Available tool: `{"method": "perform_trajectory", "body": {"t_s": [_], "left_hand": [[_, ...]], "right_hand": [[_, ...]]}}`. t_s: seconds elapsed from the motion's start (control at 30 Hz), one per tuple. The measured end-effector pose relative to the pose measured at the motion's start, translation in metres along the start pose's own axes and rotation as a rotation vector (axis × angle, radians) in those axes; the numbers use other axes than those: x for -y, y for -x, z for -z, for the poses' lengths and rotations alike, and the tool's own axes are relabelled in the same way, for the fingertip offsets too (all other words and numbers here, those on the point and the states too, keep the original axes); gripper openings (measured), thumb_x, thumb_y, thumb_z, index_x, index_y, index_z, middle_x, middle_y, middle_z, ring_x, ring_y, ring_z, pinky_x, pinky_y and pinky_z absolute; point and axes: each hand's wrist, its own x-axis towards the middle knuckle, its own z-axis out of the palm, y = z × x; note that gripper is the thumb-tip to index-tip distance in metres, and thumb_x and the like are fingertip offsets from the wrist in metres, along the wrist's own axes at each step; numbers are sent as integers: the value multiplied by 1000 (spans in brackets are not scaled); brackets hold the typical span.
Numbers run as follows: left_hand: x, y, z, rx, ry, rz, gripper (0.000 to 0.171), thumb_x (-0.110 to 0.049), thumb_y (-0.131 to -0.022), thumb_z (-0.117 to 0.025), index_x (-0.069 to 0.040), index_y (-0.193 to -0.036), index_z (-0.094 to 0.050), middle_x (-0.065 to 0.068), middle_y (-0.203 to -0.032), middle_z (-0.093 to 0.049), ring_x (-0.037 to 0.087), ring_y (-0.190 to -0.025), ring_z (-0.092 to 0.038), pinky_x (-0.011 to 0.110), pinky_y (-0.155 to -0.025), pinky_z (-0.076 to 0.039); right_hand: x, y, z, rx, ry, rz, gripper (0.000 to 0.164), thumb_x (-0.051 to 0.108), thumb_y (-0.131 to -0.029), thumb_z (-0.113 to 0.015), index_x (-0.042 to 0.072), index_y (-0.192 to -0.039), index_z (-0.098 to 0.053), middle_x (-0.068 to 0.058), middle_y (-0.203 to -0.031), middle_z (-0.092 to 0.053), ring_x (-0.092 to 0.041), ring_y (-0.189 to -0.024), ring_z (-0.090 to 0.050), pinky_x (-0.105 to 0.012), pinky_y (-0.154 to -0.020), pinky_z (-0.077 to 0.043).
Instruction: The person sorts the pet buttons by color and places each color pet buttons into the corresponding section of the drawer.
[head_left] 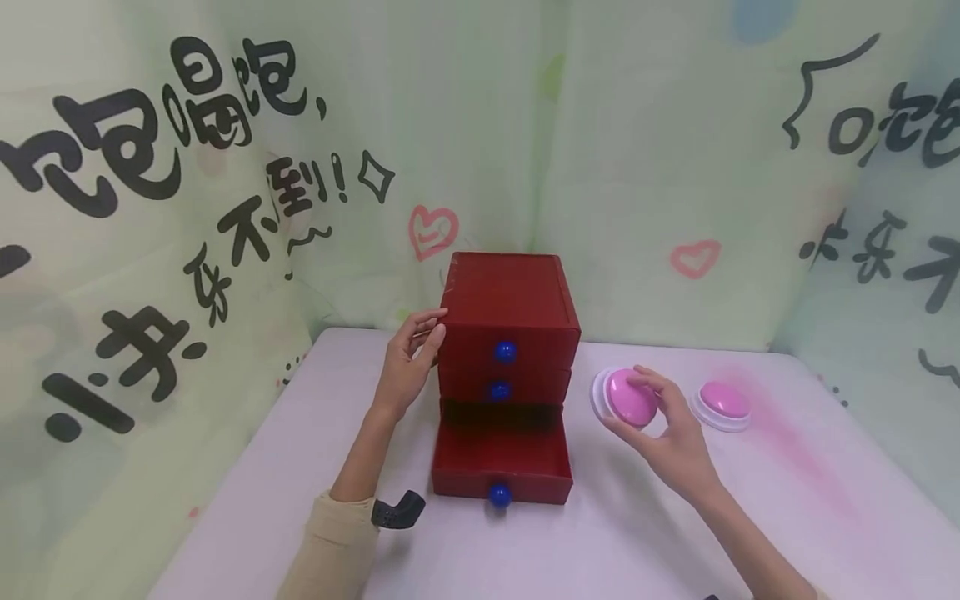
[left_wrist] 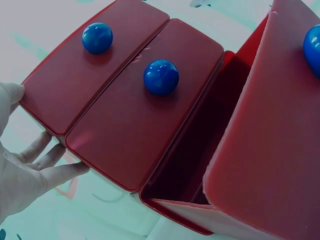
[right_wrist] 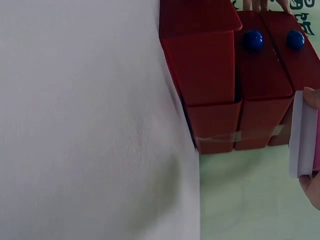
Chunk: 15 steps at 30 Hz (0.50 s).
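Observation:
A dark red three-drawer cabinet point(head_left: 510, 292) with blue ball knobs stands on the table. Its bottom drawer point(head_left: 501, 454) is pulled out and looks bare inside, while the upper two are closed. My left hand point(head_left: 406, 367) rests its fingertips against the cabinet's left side near the top; in the left wrist view the fingers point(left_wrist: 65, 172) reach along that side. To the right of the cabinet, my right hand point(head_left: 675, 446) pinches a pink dome-shaped push button point(head_left: 632, 398) with a white base, tilted and held up. In the right wrist view only the edge of its base point(right_wrist: 301, 135) shows.
A second pink push button point(head_left: 724, 402) with a white base lies on the table point(head_left: 300, 500), right of my right hand. Behind and at both sides hang pale green cloths point(head_left: 630, 167) with black writing and pink hearts.

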Motion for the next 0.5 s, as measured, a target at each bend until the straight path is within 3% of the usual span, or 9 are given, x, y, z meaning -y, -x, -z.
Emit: {"method": "perform_trajectory", "body": {"t_s": [0.1,0.2,0.5], "left_hand": [[-1,-1,-1,-17,6,-8,36,-26,-106,-57,-16,-140,-59,13,-134,-57,29,-123,-59,45,-94,-58],[-1,-2,0,-35,6,-10,35,-23,-106,-57,-15,-139,-59,13,-134,-56,30,-123,-59,46,-95,-57],[-1,-3,-8,-2,24,-7,35,-25,-106,-58,-17,-140,-59,12,-134,-56,28,-123,-59,50,-97,-56]], "right_hand": [[9,2,-2,36,-25,26,68,13,-83,-87,17,-141,-53,-7,-152,-49,4,-131,-41,-5,-97,-39],[17,4,-8,69,-61,45,66,14,-82,-87,17,-139,-54,-6,-152,-49,2,-134,-42,-8,-101,-39],[32,15,-21,109,-108,42,68,13,-80,-89,18,-138,-53,-7,-151,-49,-25,-137,-48,-15,-97,-46]]}}
